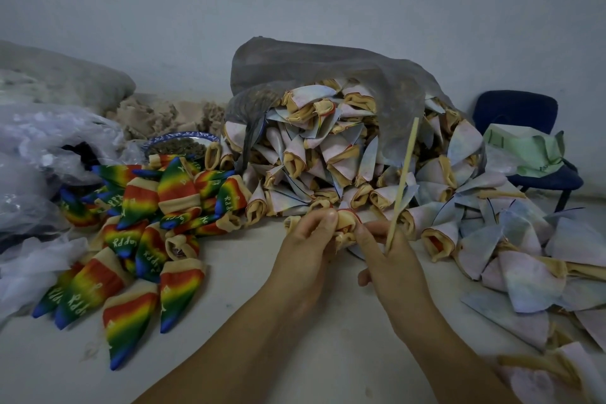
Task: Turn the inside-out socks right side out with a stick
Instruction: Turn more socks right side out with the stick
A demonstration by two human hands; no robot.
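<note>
Just in front of the mesh bag (295,69), the left hand (308,243) and right hand (393,262) pinch the cuff of one inside-out sock (347,223), the right also clamping the wooden stick (406,170) upright, so it seems best to roll the cuff back evenly before poking the toe through.

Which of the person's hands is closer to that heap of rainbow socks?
The left hand, just right of the rainbow socks. The right hand, holding the stick, lies farther right. Both pinch one sock.

Bare table (344,354) lies between rainbow socks (141,207) left — pale sock heap (328,154) right.
</note>
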